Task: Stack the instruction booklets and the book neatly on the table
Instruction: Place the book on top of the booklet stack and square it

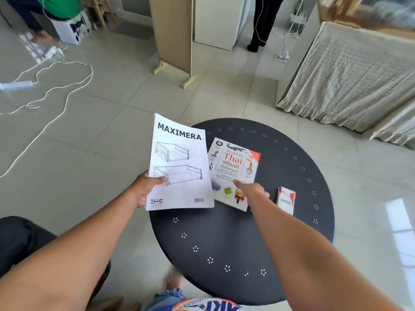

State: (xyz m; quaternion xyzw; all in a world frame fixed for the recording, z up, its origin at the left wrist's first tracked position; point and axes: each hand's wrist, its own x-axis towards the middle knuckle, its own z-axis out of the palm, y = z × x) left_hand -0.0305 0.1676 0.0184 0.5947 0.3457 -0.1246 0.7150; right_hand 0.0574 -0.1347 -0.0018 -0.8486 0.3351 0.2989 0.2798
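Risk 1: the booklet (179,162) hangs partly past the left edge of the round black tabletop (280,232); pinched only near its lower left edge, the thin pages could sag or fan and land askew on the book (234,172).
Risk 2: the book lies rotated relative to the booklet, so setting one on the other without squaring them first would likely leave a crooked stack.
Risk 3: a small red and white box (286,199) stands just right of the book, near the right forearm; a sideways sweep could tip it.
Left hand (146,188): closed in a pinch on the booklet, thumb on the cover, fingers hidden beneath; booklet held face up, centre left of the frame.
Right hand (251,189): loosely extended, index finger stretched out with its tip over the lower cover of the book; contact looks probable but I cannot tell for certain; it grips nothing.
Book location: flat on the tabletop, centre of frame, its left edge tucked under the booklet's right edge.
Booklets: one cover visible; whether more lie beneath it I cannot tell.
Stage, judged: stacking not yet done; alignment is the next need.
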